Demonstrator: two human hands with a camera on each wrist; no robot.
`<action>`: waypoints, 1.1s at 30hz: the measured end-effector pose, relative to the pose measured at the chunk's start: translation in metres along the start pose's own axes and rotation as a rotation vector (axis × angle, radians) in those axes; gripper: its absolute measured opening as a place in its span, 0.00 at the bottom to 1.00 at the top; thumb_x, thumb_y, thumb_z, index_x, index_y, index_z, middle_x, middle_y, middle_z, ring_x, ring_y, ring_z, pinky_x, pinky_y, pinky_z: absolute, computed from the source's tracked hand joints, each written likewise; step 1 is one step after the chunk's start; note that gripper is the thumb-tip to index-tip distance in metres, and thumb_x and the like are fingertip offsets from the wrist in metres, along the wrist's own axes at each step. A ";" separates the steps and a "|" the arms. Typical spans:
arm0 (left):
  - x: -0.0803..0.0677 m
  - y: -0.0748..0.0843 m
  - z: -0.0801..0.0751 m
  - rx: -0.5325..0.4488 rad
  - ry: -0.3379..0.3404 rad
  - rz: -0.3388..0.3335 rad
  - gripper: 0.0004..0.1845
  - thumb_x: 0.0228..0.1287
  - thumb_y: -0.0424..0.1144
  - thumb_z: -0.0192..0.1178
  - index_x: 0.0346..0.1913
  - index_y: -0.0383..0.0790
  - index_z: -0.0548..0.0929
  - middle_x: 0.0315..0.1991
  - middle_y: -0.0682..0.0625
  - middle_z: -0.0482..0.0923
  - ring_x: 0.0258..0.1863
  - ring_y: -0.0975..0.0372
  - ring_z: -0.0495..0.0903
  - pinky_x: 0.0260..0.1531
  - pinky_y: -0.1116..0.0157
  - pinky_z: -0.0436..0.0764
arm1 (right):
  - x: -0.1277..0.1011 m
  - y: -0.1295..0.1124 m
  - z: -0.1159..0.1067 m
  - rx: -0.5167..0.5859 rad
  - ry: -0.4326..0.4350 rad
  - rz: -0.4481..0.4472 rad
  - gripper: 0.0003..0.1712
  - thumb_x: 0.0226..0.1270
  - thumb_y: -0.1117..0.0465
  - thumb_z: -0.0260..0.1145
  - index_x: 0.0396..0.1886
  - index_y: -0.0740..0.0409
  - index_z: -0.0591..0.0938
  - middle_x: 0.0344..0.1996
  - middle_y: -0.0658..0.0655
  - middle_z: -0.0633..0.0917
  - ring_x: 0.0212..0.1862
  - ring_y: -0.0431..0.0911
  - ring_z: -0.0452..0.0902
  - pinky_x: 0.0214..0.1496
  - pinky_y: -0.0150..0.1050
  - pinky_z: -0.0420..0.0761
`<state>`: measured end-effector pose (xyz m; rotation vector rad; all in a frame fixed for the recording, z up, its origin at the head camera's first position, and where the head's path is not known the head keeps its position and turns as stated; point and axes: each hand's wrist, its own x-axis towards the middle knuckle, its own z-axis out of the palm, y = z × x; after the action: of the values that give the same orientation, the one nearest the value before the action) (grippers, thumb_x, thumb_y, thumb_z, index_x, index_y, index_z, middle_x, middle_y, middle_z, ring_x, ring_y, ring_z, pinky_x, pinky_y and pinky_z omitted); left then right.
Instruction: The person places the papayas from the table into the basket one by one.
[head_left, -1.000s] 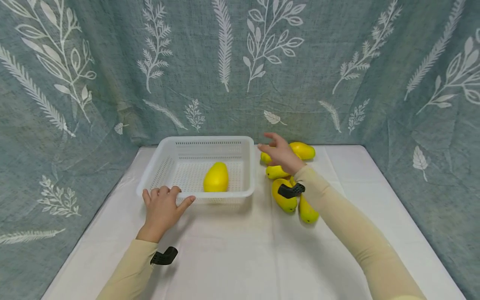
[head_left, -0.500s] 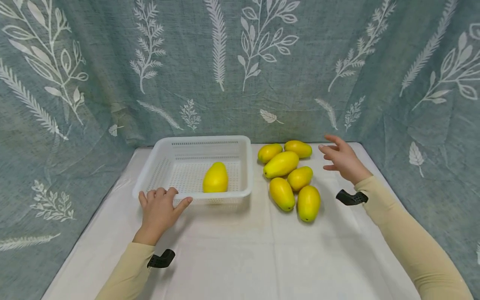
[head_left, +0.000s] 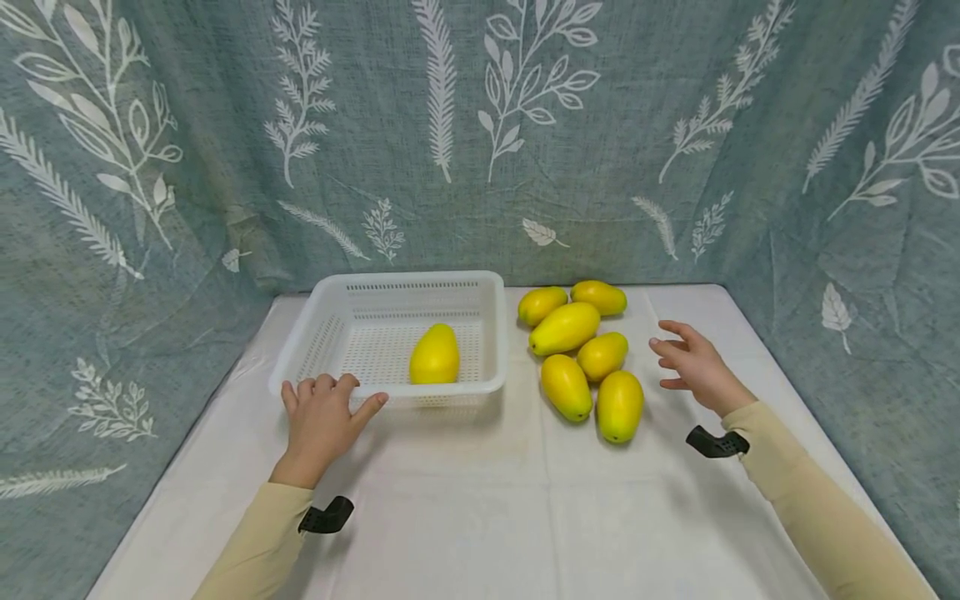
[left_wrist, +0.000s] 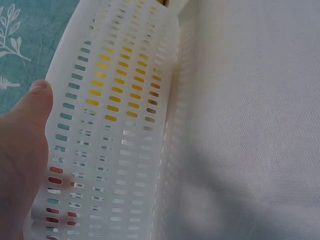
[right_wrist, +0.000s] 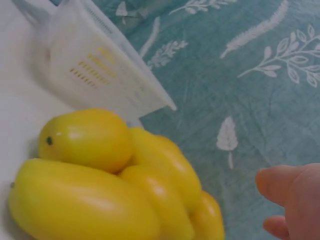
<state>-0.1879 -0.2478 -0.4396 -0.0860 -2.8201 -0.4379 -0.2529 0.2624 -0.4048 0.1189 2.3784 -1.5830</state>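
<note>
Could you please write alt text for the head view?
A left hand rests on the near rim of a white perforated plastic basket holding one yellow mango. An open right hand hovers beside six loose yellow mangoes.

In the left wrist view the basket [left_wrist: 115,125] is cut off at top and bottom, and the mango [left_wrist: 117,82] inside is glimpsed only through its slots. In the right wrist view the right hand [right_wrist: 295,200] is cropped and the mango heap [right_wrist: 110,185] blurred.
</note>
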 end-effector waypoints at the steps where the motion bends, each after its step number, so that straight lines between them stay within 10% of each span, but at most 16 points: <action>1: 0.000 0.000 0.000 0.001 -0.002 0.000 0.30 0.69 0.57 0.63 0.53 0.30 0.82 0.46 0.28 0.79 0.50 0.31 0.70 0.61 0.31 0.49 | 0.000 0.004 0.003 0.000 -0.008 0.009 0.45 0.81 0.43 0.51 0.84 0.54 0.42 0.79 0.73 0.54 0.77 0.72 0.55 0.69 0.62 0.74; 33: 0.000 -0.002 0.003 -0.014 0.003 0.002 0.30 0.69 0.58 0.63 0.53 0.30 0.82 0.47 0.27 0.79 0.52 0.30 0.70 0.63 0.30 0.47 | -0.003 0.039 0.051 -0.039 -0.054 0.055 0.37 0.79 0.55 0.57 0.80 0.58 0.56 0.77 0.77 0.53 0.68 0.66 0.68 0.48 0.44 0.85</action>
<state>-0.1894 -0.2488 -0.4430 -0.0906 -2.8144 -0.4569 -0.2319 0.2318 -0.4574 0.1308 2.3429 -1.4960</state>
